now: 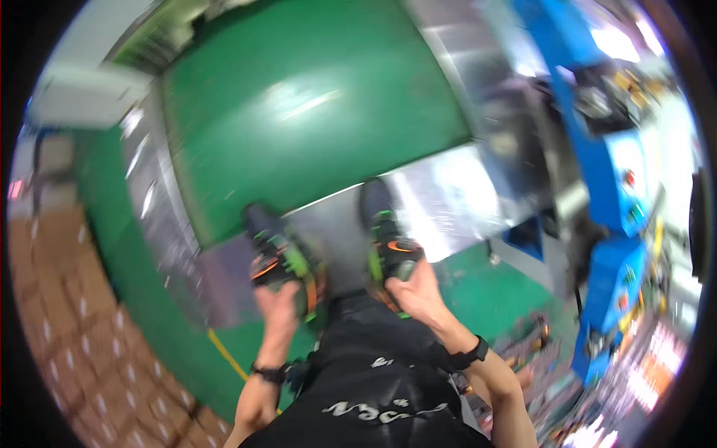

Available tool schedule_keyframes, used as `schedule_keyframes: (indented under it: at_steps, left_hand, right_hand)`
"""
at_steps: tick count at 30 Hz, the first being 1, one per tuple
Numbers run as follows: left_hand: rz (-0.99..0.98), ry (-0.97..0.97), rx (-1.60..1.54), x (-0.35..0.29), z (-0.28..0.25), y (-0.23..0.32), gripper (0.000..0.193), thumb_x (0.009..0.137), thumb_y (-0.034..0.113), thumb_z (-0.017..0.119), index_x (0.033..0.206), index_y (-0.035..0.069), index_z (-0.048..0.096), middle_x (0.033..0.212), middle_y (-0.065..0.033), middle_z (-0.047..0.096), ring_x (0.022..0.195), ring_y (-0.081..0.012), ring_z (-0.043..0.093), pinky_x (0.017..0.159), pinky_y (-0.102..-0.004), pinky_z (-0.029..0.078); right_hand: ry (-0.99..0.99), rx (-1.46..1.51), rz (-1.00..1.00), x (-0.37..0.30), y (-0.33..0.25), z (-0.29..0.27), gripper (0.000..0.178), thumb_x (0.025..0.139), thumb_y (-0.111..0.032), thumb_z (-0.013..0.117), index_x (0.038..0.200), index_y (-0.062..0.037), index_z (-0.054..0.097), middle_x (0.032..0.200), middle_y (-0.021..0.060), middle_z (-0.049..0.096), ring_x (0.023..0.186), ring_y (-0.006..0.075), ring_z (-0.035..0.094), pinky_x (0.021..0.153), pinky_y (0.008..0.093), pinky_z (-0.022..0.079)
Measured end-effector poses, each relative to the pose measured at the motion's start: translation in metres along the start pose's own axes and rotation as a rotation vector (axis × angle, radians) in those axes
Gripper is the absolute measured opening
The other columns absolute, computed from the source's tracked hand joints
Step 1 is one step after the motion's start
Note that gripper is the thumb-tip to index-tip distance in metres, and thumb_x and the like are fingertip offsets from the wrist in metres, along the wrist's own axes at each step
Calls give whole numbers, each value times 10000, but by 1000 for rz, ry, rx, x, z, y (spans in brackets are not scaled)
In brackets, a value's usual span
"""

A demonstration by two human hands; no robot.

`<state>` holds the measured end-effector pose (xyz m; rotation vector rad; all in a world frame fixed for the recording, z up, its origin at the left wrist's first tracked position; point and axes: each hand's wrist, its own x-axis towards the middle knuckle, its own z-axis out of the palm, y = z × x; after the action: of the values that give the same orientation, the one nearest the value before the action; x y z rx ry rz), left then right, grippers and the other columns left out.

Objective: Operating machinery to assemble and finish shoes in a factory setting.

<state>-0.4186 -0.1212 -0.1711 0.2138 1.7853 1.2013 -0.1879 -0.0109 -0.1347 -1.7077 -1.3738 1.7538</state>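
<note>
My left hand (276, 299) is closed round a dark, blurred object (267, 270) with an orange stripe. My right hand (415, 290) grips a similar black object (399, 252), also with an orange stripe; its thumb lies along the near side. Motion blur hides what kind of things these are. Beyond and partly behind them show my dark shoes, the left one (258, 216) and the right one (375, 197), with bright green parts near them. Both forearms come up from below, a black band on each wrist.
A green floor panel (314, 97) framed by shiny metal strips (448, 190) lies ahead. Brown cartons (82, 328) are stacked at left. Blue machine housings (616, 179) with red and green buttons line the right. Blurred clutter (530, 351) fills the lower right.
</note>
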Motion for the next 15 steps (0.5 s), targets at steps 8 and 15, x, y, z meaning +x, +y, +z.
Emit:
schedule_keyframes:
  at_steps: [8, 15]
  left_hand:
    - [27, -604, 124, -14, 45, 86, 803, 629, -55, 537, 1400, 55, 344, 1245, -115, 489, 1088, -252, 525, 939, -368, 457]
    - [256, -1685, 486, -143, 137, 197, 837, 668, 81, 670, 1415, 71, 293, 1246, -126, 498, 1095, -262, 548, 896, -370, 500]
  right_hand:
    - [239, 581, -222, -123, -29, -80, 648, 703, 7, 577, 1309, 49, 349, 1151, 119, 513, 1098, 171, 476, 979, 306, 383]
    - [1056, 503, -423, -346, -47, 19, 729, 746, -44, 585, 1390, 4, 247, 1190, 136, 508, 1064, 191, 512, 965, 310, 402]
